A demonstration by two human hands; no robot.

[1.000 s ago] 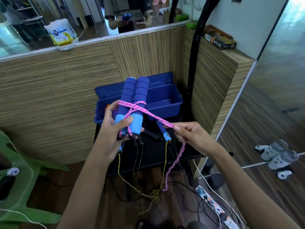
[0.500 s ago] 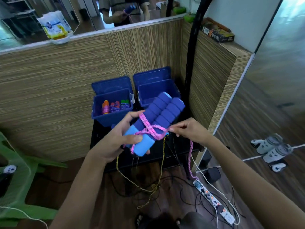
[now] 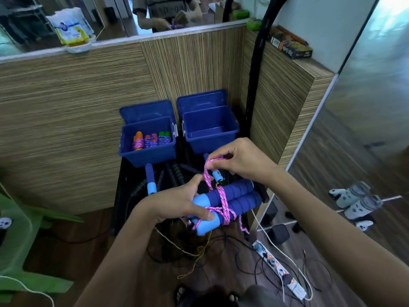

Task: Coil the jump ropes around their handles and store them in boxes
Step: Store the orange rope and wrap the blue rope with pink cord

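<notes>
Green chair (image 3: 20, 229) cut off at left edge; table (image 3: 124, 185) mostly hidden.

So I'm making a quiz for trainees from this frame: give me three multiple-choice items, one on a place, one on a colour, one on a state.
1. Where do the coiled ropes lie?
A. left box
B. right box
C. floor

2. What colour is the rope being wound on the blue handles?
A. yellow
B. pink
C. green

3. What is the right hand doing?
A. hanging idle
B. pressing a lid
C. pinching a rope loop

Key: 1 A, the bundles sit in the left box while the right box shows none; 2 B, pink turns cross the handles held by the left hand; 3 C, its fingers pinch the loop.
</notes>
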